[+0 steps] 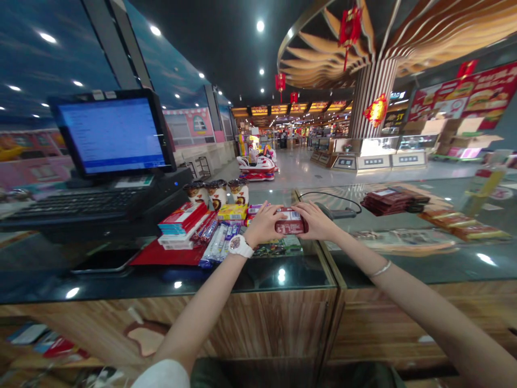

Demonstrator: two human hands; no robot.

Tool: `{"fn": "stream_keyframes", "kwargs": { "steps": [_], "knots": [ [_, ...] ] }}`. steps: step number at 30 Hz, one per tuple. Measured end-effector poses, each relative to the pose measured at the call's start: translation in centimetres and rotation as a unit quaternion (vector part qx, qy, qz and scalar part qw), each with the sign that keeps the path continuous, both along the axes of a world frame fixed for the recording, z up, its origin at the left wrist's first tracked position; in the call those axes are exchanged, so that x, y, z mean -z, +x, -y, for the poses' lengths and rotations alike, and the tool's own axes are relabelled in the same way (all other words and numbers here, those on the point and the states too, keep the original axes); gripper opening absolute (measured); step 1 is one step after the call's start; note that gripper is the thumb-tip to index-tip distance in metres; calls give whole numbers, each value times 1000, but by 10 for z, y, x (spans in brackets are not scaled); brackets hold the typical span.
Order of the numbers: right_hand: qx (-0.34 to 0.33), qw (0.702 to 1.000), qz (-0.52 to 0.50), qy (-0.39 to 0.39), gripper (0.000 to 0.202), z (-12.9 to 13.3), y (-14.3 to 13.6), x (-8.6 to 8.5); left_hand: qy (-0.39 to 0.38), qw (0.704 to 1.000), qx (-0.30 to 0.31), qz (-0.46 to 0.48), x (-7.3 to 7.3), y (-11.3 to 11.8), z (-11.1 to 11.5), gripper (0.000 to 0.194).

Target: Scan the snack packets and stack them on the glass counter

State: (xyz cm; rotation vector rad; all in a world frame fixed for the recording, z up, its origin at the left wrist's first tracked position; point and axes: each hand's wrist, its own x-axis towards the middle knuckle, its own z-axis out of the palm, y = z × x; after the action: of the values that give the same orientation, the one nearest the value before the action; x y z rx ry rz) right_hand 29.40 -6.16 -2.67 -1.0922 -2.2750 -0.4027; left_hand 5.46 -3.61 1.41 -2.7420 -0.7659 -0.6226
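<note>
Between my two hands is a small dark-red packet with a pale label, held just above the glass counter. My left hand, with a white watch at the wrist, grips the packet's left end. Closed on its right end is my right hand. Left of my hands lie a yellow box, some blue-and-white wrapped packets and a stack of red and white boxes. Lidded cups stand behind them. A black corded device rests just right of my right hand, its near end partly hidden.
A monitor and keyboard occupy the left side. A dark tablet-like slab lies by a red sheet. To the right are a stack of dark-red packets, yellow-brown packets and a bottle.
</note>
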Motion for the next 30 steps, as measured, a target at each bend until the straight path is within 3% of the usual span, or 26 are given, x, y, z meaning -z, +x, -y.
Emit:
{"fn": "stream_keyframes", "kwargs": {
  "steps": [7,12,17,21,30],
  "knots": [
    [-50,998,23,-32,79,8,-48,0,-34,999,-22,-16,5,-53,19,52],
    [-57,994,27,-91,76,2,-77,-6,-108,992,-63,-5,6,-75,17,50],
    [-58,986,31,-156,61,-7,-93,-8,-193,978,-84,4,12,-85,7,48],
    [-60,981,19,-181,64,-9,-97,1,-223,969,-102,-5,17,-88,10,47],
    [-89,972,2,-218,59,-3,-98,10,-220,968,-121,-13,23,-85,19,48]
  ]
}}
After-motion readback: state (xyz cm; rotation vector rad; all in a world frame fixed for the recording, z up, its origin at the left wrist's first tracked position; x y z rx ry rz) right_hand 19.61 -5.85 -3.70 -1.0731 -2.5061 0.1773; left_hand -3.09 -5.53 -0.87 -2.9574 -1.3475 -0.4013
